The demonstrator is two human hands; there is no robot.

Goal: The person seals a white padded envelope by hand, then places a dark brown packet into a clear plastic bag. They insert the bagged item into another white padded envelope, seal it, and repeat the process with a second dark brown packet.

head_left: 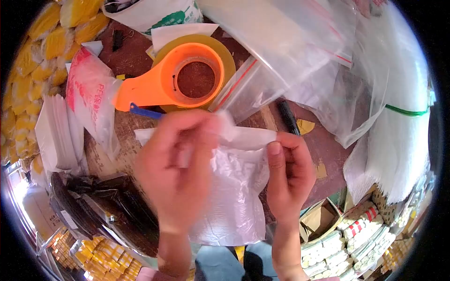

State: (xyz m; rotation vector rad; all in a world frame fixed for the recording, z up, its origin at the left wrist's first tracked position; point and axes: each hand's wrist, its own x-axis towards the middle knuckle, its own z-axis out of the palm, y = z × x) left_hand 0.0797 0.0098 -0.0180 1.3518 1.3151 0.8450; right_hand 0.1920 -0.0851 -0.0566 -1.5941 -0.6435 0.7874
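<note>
A whitish, shiny plastic pouch [232,201] hangs between my two hands at the front of the table. My right hand [290,173] pinches the right end of its folded top edge between thumb and fingers. At the upper left of the pouch is my left hand [183,164], blurred by motion, its fingers curled near the top edge; a small whitish piece shows at its fingertips, too smeared to make out. Just beyond my left hand lies an orange tape dispenser [145,89] with a roll of tape.
Clear zip bags [290,42] cover the back right, beside a black marker [287,117]. White sheets [398,117] bound with green stand at right. Yellow packets [47,70] fill the left. Dark wrapped bundles [122,206] lie front left, an open box [320,220] front right.
</note>
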